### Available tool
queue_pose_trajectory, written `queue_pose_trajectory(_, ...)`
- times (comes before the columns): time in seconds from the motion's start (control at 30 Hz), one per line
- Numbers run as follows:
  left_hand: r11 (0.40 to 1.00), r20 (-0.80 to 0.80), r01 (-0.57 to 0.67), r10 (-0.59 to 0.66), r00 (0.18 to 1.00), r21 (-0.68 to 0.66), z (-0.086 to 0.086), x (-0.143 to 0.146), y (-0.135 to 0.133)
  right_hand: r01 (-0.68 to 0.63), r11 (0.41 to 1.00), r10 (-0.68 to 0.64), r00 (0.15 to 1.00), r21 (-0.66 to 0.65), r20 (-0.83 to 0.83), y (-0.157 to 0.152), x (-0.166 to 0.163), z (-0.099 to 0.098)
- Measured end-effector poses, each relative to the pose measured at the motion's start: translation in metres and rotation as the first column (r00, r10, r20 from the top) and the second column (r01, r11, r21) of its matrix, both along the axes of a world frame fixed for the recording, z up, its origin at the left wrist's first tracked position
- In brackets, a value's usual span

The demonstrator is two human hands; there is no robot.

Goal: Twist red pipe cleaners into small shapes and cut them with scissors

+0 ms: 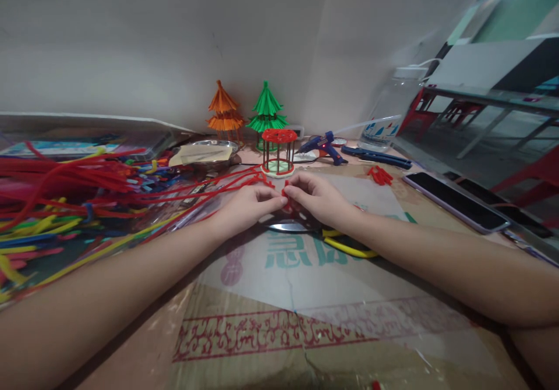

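Note:
My left hand (248, 205) and my right hand (315, 197) meet over flattened cardboard (279, 297), fingers pinched together on a red pipe cleaner (285, 192) between them. More red pipe cleaners (209, 189) trail off to the left from my left hand. Just behind my hands stands a small pavilion model (278, 152) with a red roof, dark posts and a pale green base. Scissors with yellow handles (345, 244) lie under my right wrist, partly hidden.
A pile of coloured pipe cleaners (56, 204) fills the left side. An orange tower model (225, 112) and a green one (266, 110) stand at the wall. A blue glue gun (323, 144), short red pieces (379, 174), a phone (456, 201) and a metal bowl (205, 152) lie around.

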State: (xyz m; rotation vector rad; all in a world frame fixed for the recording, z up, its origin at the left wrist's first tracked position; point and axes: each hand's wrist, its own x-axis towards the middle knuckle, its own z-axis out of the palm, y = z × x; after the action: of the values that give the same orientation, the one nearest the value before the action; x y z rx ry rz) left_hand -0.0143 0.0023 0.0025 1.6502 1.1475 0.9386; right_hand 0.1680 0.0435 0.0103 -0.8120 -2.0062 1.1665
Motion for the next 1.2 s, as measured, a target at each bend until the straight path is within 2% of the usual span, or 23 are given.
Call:
queue_pose_trajectory(0.2,0.998,0.085,0.014,-0.009,0.996,-0.054,0.0001,0.0011,0.0003,-0.021,0.996,0.017,0.999,-0.081,-0.05,0.0007,-0.0012,0.0007)
queue_pose_trajectory(0.4,0.995,0.151,-0.021,0.036,0.988,-0.097,-0.0032,0.0,0.0017,-0.002,0.999,0.002,1.0,-0.036,-0.01,0.004,-0.0001,-0.0012)
queue_pose_trajectory(0.57,0.999,0.069,-0.023,0.025,0.997,-0.037,-0.0036,-0.0016,0.002,-0.01,1.0,0.009,1.0,-0.013,-0.027,0.0035,-0.0001,-0.0015)
queue_pose_trajectory(0.73,1.0,0.021,0.011,-0.011,1.0,-0.017,-0.0007,-0.0008,0.0007,-0.014,0.998,0.012,0.999,-0.053,-0.031,0.0025,-0.0003,-0.0009)
queue_pose_trajectory(1.0,1.0,0.022,0.024,-0.024,0.999,-0.016,-0.0026,-0.0011,0.0013,-0.006,0.995,0.003,1.0,-0.102,-0.024,-0.0014,-0.0008,0.0019)
queue_pose_trajectory(1.2,1.0,0.006,0.026,-0.026,1.0,-0.001,-0.0029,-0.0011,0.001,-0.009,0.998,0.007,1.0,-0.056,-0.027,-0.0002,-0.0003,-0.0003)
